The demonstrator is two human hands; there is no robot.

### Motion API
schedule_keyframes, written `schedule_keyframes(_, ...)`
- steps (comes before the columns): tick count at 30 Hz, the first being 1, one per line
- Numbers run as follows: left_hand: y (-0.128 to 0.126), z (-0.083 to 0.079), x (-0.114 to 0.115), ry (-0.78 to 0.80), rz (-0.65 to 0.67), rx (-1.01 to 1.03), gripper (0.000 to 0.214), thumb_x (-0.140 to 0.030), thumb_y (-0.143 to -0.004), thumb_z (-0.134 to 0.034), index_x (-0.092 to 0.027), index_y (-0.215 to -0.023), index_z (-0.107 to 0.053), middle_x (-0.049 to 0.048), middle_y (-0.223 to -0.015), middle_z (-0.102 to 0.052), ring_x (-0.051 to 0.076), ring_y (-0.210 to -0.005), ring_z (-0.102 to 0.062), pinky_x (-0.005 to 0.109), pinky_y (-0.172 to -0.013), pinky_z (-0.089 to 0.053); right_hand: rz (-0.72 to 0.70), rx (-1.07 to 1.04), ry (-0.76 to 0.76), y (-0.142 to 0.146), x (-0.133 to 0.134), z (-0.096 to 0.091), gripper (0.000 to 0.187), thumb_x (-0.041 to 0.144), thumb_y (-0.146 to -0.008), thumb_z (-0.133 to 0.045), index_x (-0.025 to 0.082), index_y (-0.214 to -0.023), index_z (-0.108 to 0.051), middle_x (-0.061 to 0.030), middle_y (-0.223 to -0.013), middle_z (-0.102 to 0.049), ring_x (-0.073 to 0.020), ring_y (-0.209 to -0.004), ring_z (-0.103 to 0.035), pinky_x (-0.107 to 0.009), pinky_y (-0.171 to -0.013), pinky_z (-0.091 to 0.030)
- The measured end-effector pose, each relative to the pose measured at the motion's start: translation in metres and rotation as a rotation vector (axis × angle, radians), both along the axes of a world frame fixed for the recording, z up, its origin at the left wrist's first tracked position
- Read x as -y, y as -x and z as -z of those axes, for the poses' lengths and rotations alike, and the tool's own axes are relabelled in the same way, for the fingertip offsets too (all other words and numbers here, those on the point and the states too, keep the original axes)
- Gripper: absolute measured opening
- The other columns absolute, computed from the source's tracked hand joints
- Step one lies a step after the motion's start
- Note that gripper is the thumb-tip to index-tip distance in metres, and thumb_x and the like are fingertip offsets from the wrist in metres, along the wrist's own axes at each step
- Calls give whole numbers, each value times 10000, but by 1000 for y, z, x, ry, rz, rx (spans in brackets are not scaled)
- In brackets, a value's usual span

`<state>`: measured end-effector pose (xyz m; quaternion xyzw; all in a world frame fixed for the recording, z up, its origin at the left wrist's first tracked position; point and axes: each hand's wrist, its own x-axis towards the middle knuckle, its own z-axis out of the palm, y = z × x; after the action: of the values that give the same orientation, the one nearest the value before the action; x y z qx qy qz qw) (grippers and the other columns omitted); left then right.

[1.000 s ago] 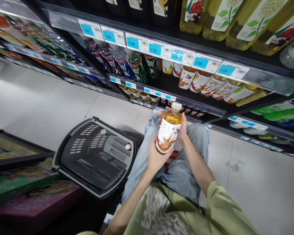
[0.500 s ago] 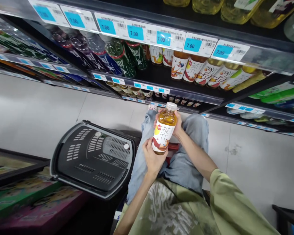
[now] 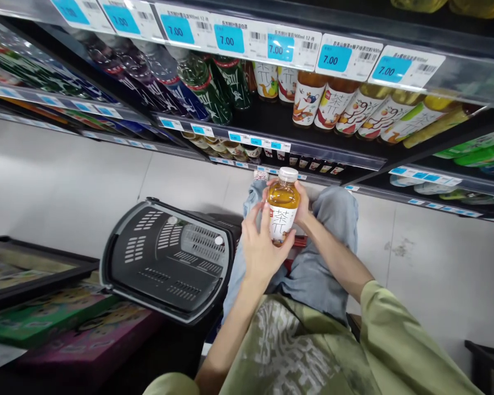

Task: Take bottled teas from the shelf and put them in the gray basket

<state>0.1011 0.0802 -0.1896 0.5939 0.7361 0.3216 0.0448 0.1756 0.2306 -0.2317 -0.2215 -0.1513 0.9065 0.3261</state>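
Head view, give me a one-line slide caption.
Left hand and right hand hold a bottle before a drinks shelf, basket at left.

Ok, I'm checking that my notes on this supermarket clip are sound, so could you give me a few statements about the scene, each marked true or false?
1. The left hand and the right hand are both at the same bottle. True.
2. The bottle's cap is off. False: the white cap is on.
3. Several price tags read 7.00. True.
4. The basket is filled to the rim with bottles. False: the basket shows a mostly bare inside.
5. The jeans are light blue. True: the jeans are a faded light blue.
6. The held bottle's label is solid black. False: the label is mainly white.
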Motion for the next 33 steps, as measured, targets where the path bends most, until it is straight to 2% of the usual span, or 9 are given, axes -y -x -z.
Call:
schedule_keyframes(5, 3, -9, -19, 46, 46, 30, 858, -341, -907, -826, -241, -1682, -471, 207, -1586, -564, 414, -1430, -588, 582, -1189, -532, -9, -18, 32, 1, -1, -1, 583, 715, -1006, -475, 216, -1226, -681, -116, -1020, -798, -334, -988, -788, -503, -803, -697)
schedule_keyframes(11, 1, -4, -17, 51, 19, 7, 780, -319, -896, -839, -271, -1617, -545, 187, -1578, -557, 404, -1421, -586, 572, -1162, -564, -19, -44, 36, 1, -4, 4, 556, 672, -1043, -465, 205, -1258, -675, -108, -1009, -800, -322, -958, -790, -494, -798, -694)
schedule_keyframes(16, -4, -10, -16, 33, 5, -23, 679, -302, -910, -841, -300, -1548, -610, 173, -1581, -546, 390, -1425, -587, 559, -1126, -599, -42, -49, 8, 1, -4, 2, 552, 689, -1025, -491, 207, -1212, -682, -114, -1018, -797, -327, -982, -794, -498, -808, -697)
schedule_keyframes(20, -7, -12, -8, 22, 25, -22, 684, -296, -923, -824, -296, -1565, -586, 178, -1578, -536, 379, -1420, -598, 539, -1089, -627, -60, -36, -34, -1, -2, -4, 560, 700, -1028, -491, 204, -1200, -687, -113, -1018, -798, -323, -987, -796, -491, -812, -699)
schedule_keyframes(23, 1, -15, 2, 32, 39, 31, 704, -365, -998, -746, -266, -1644, -483, 190, -1564, -546, 370, -1430, -599, 549, -1113, -615, -81, -11, -48, -3, 1, -9, 592, 723, -1045, -465, 200, -1196, -696, -106, -995, -800, -317, -980, -798, -479, -805, -701)
schedule_keyframes(25, 14, -21, 5, 32, 39, 75, 692, -421, -1056, -666, -245, -1679, -422, 196, -1539, -559, 351, -1424, -605, 534, -1115, -615, -82, 4, -47, -5, 3, -12, 620, 740, -1058, -437, 195, -1187, -704, -104, -979, -802, -317, -982, -800, -475, -794, -703)
schedule_keyframes(28, 38, -41, -3, 24, 69, 122, 645, -496, -1101, -587, -240, -1670, -425, 187, -1517, -570, 317, -1395, -623, 478, -1077, -634, -62, 47, -41, -8, 8, -15, 673, 787, -1054, -426, 192, -1159, -721, -109, -970, -802, -325, -1000, -802, -473, -789, -705)
schedule_keyframes(31, 54, -64, -30, 42, 193, 119, 647, -598, -1100, -565, -239, -1633, -486, 172, -1524, -573, 316, -1394, -629, 491, -1131, -601, -28, 128, -44, -10, 14, -17, 709, 821, -1046, -426, 193, -1153, -738, -119, -991, -801, -332, -1034, -799, -475, -796, -705)
schedule_keyframes(33, 59, -73, -55, 94, 315, 115, 667, -680, -1075, -571, -241, -1577, -556, 154, -1511, -586, 336, -1406, -624, 528, -1175, -568, 9, 194, -57, -10, 18, -18, 699, 813, -1055, -421, 204, -1172, -742, -114, -1028, -801, -330, -1069, -794, -476, -799, -705)
